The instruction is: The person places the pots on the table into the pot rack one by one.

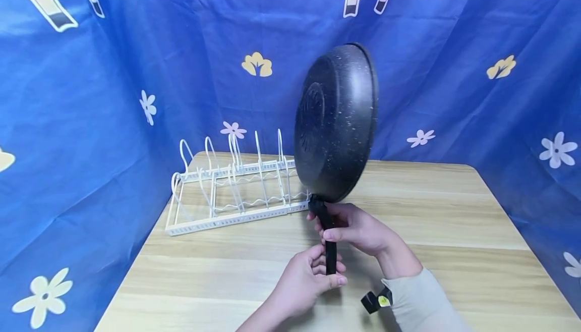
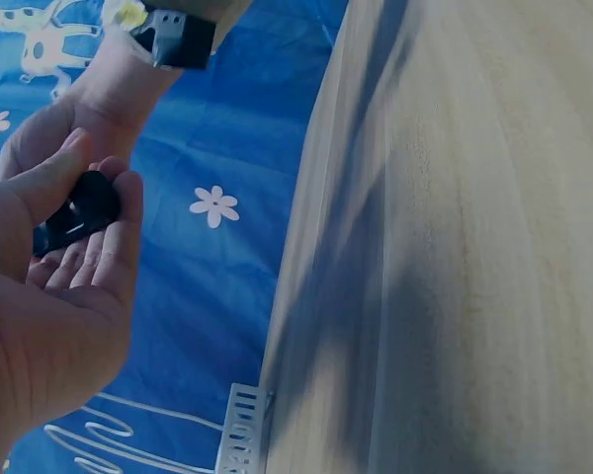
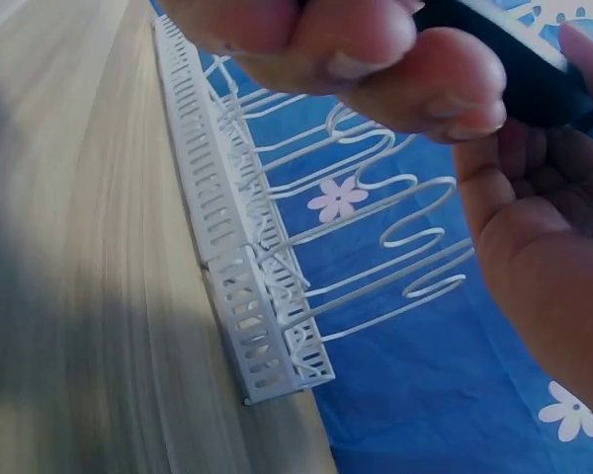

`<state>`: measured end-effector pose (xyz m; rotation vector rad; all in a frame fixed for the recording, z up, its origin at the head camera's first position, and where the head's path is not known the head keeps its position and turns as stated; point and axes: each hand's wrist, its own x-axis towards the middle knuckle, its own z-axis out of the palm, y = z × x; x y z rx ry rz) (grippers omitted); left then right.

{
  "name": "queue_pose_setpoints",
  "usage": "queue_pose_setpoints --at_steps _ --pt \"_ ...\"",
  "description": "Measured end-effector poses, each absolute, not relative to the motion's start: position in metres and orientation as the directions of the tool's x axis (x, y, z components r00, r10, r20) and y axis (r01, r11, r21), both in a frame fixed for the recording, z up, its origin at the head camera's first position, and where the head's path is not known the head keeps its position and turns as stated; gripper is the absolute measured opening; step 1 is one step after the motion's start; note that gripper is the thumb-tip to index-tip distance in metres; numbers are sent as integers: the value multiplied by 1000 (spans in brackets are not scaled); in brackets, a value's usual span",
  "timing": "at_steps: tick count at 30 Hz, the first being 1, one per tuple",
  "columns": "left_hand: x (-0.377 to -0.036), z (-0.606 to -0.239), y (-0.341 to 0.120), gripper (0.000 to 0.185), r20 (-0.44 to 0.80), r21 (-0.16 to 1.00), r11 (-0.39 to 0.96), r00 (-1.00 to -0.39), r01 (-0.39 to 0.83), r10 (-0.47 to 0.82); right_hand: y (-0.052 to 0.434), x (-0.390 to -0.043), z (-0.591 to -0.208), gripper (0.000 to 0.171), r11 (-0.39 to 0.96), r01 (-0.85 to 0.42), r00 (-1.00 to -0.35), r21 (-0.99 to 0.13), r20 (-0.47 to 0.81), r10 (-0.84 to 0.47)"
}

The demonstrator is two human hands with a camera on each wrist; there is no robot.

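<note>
A black frying pan (image 1: 336, 120) is held up on edge above the table, its underside turned to the left and its handle (image 1: 330, 256) pointing down. My right hand (image 1: 360, 228) grips the handle near the pan's body. Lower down, my left hand (image 1: 308, 276) holds the handle's end between thumb and fingers; the left wrist view shows this handle end (image 2: 84, 212) in the left hand (image 2: 69, 286). Just left of the pan stands a white wire rack (image 1: 236, 211) with upright loops. The pan hides the rack's right end in the head view.
The rack stands on a light wooden table (image 1: 422, 211) at the back left. A blue cloth (image 1: 218, 34) with flower prints hangs behind and at both sides. A black wrist camera (image 1: 374, 301) is strapped at the right sleeve (image 1: 417, 296).
</note>
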<state>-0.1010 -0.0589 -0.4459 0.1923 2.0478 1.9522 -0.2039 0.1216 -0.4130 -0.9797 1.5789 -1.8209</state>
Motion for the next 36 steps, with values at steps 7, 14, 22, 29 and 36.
queue_pose_setpoints --at_steps 7,14,22,29,36 --pt "-108 -450 -55 37 -105 994 10 -950 -106 293 119 -215 -412 59 -172 -25 -556 -985 157 -816" --pt "-109 -451 -56 35 -87 996 35 -961 -81 262 115 -219 -410 64 -144 -49 -528 -988 148 -836" --pt "-109 -457 -56 39 -97 993 -40 -951 -114 292 112 -223 -419 62 -110 14 -517 -994 87 -852" --pt "-110 -462 -52 38 -120 983 -97 -945 -156 303 111 -232 -433 35 -128 100 -506 -987 60 -860" --pt "-112 -469 -49 37 -127 966 -179 -942 -189 311 111 -237 -442 25 -120 188 -503 -975 9 -864"
